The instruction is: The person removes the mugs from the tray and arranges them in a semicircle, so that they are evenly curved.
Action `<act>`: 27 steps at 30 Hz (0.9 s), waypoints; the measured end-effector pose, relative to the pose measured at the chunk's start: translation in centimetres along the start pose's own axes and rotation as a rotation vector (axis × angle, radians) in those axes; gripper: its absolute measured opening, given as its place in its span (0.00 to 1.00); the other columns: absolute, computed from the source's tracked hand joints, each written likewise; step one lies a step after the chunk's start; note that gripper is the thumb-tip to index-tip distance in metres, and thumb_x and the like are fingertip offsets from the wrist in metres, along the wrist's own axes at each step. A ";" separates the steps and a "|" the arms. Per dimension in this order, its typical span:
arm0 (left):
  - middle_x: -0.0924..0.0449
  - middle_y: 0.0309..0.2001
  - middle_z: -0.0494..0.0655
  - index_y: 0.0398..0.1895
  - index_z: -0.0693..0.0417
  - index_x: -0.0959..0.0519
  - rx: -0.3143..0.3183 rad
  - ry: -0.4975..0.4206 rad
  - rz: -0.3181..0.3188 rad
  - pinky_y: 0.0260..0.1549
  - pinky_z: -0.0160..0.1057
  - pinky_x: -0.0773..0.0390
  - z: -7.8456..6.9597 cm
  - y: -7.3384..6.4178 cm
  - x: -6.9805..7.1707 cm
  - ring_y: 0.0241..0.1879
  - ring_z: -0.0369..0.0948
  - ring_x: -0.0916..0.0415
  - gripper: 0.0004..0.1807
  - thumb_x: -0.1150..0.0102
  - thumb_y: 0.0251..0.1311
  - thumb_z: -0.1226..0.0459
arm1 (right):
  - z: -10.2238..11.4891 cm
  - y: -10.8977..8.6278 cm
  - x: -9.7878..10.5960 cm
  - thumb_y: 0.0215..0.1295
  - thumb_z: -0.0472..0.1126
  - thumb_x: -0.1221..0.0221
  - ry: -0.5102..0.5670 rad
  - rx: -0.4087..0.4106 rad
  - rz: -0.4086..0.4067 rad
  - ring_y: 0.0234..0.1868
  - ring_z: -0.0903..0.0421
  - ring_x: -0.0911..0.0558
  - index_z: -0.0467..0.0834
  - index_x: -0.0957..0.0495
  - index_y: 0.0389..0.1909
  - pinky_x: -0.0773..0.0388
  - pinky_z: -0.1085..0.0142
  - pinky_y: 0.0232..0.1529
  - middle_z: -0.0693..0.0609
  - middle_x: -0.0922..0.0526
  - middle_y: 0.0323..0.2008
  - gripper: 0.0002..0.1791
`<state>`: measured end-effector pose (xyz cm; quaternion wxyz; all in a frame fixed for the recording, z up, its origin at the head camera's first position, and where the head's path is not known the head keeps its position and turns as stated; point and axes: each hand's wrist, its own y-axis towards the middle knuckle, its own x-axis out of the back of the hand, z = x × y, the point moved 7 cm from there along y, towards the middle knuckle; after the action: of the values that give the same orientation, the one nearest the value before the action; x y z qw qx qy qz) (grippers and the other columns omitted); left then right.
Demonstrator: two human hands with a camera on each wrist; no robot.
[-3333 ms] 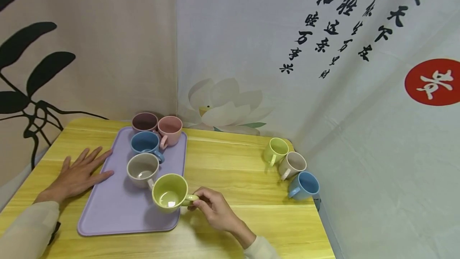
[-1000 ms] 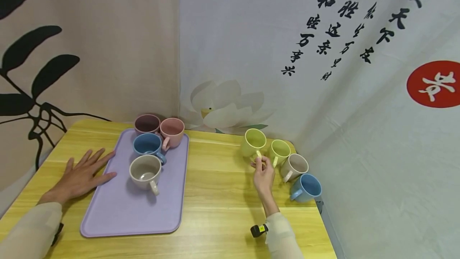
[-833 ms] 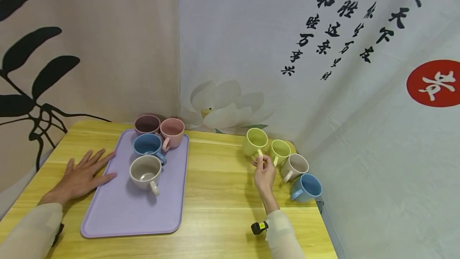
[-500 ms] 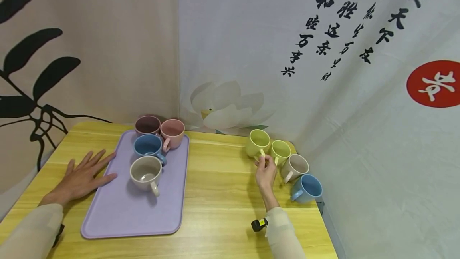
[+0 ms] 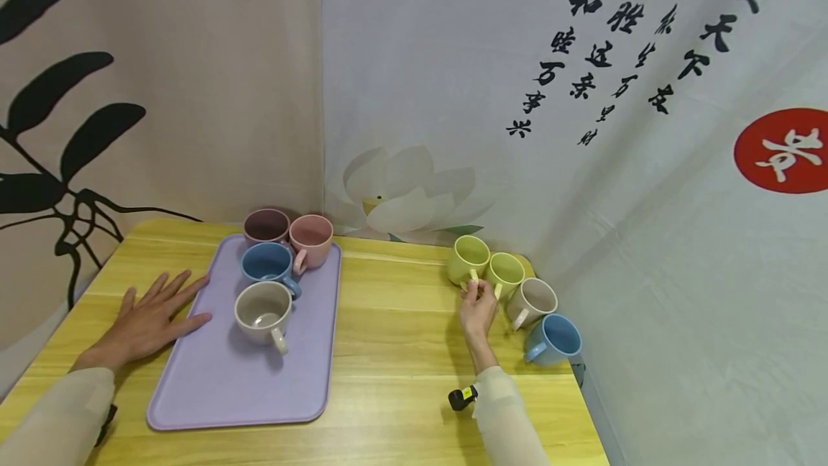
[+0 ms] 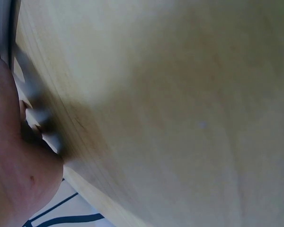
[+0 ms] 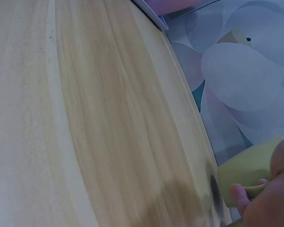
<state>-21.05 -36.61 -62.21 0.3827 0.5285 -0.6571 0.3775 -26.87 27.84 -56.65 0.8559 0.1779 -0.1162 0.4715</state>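
Note:
My right hand (image 5: 477, 313) pinches the handle of a yellow-green mug (image 5: 468, 257) at the table's back right. The mug is upright, right beside a second yellow-green mug (image 5: 506, 269). In the right wrist view, the held mug (image 7: 246, 170) shows at the lower right, partly covered by the fingers. My left hand (image 5: 145, 318) lies flat with fingers spread, its fingertips at the left edge of a lilac tray (image 5: 233, 398). On the tray are a light grey mug (image 5: 259, 322), a blue mug (image 5: 264, 263) and a pink mug (image 5: 315, 243); a dark mauve mug (image 5: 264, 225) stands at its back corner.
A beige mug (image 5: 533, 297) and another blue mug (image 5: 558, 340) follow the green ones along the right edge of the wooden table (image 5: 388, 351). A printed curtain (image 5: 414, 78) hangs close behind the table and along its right side.
My right hand has carried the yellow-green mug from the tray's front right to the back right of the table, then slightly right against its neighbour. My left hand has stayed in place.

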 end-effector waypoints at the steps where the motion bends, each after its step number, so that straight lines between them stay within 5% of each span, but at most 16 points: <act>1: 0.62 0.92 0.73 0.96 0.40 0.55 -0.001 0.001 -0.002 0.75 0.91 0.80 0.0 0.0 0.0 0.88 0.81 0.73 0.52 0.50 0.81 0.29 | -0.1 0.0 0.0 0.89 0.38 0.42 -0.001 0.001 -0.003 0.49 0.37 0.04 0.32 0.16 0.56 0.05 0.52 0.49 0.32 0.08 0.53 0.13; 9: 0.61 0.92 0.72 0.96 0.39 0.55 0.000 0.003 -0.013 0.76 0.90 0.81 0.0 0.0 -0.1 0.89 0.80 0.73 0.53 0.50 0.80 0.29 | -1.0 0.2 -0.3 0.88 0.37 0.42 -0.012 -0.007 -0.030 0.47 0.40 0.04 0.32 0.16 0.55 0.06 0.61 0.43 0.32 0.09 0.52 0.12; 17: 0.62 0.92 0.73 0.96 0.40 0.55 0.005 0.005 -0.001 0.75 0.91 0.80 -0.2 -0.1 0.1 0.88 0.81 0.73 0.53 0.50 0.80 0.29 | -1.1 0.0 -0.7 0.90 0.37 0.46 -0.041 -0.036 -0.016 0.55 0.33 0.05 0.29 0.19 0.60 0.05 0.50 0.53 0.29 0.11 0.55 0.15; 27: 0.62 0.92 0.73 0.96 0.40 0.55 0.006 -0.005 0.006 0.75 0.91 0.80 -0.2 -0.1 0.1 0.88 0.81 0.74 0.52 0.50 0.81 0.30 | -5.9 2.4 -1.7 0.91 0.45 0.45 -0.045 -0.012 -0.032 0.48 0.42 0.03 0.36 0.17 0.58 0.06 0.62 0.42 0.35 0.08 0.51 0.16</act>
<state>-20.97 -36.49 -62.00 0.3784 0.5287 -0.6585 0.3790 -29.64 30.15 -62.20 0.8615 0.1851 -0.1354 0.4531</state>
